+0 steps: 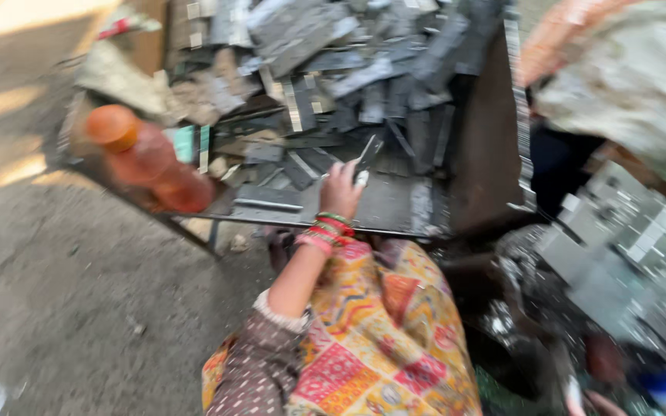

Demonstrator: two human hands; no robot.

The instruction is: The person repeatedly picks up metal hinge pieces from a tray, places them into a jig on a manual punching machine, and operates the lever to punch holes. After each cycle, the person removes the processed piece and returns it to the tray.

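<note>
Grey metal strips and offcuts (364,69) are heaped across the back of a low dark surface (395,208), with the front edge kept partly bare, so that single pieces can be drawn out of the heap and handled there. One thin dark strip (367,151) is held in the left hand (341,189), pinched at its lower end with the rest angled up and away toward the heap; the fingers are closed on it, though blur hides exactly how they sit. The forearm is raised from the lap and stretched forward over the patterned orange cloth (383,331), the wrist ringed with red and green bangles (327,231) and bent slightly upward. An orange bottle (148,158) is laid on its side at the left end of the surface, well apart from the hand. The right hand cannot be made out. Another person's sleeve (626,69) is seen at upper right beside more grey blocks (618,246).
</note>
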